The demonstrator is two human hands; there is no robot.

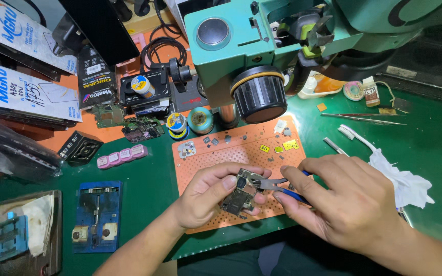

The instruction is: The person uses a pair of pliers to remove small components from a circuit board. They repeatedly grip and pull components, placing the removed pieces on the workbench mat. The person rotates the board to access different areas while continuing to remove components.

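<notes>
L hand [205,197] grips circuit board [239,197]; R hand [341,202] w/ metal pliers [267,183], prob. biting edge.

Bright, even overhead light; soft shadows under the hands [282,199]; sharp centre, slight wide-angle bending at edges, dim corners.

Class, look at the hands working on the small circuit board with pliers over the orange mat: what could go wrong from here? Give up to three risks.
1. The pliers in the right hand grip the edge of the circuit board, which the left hand holds in mid-air; a slip might crack it or nick a finger.
2. A freed part could drop among the loose chips on the orange mat and be lost.
</notes>
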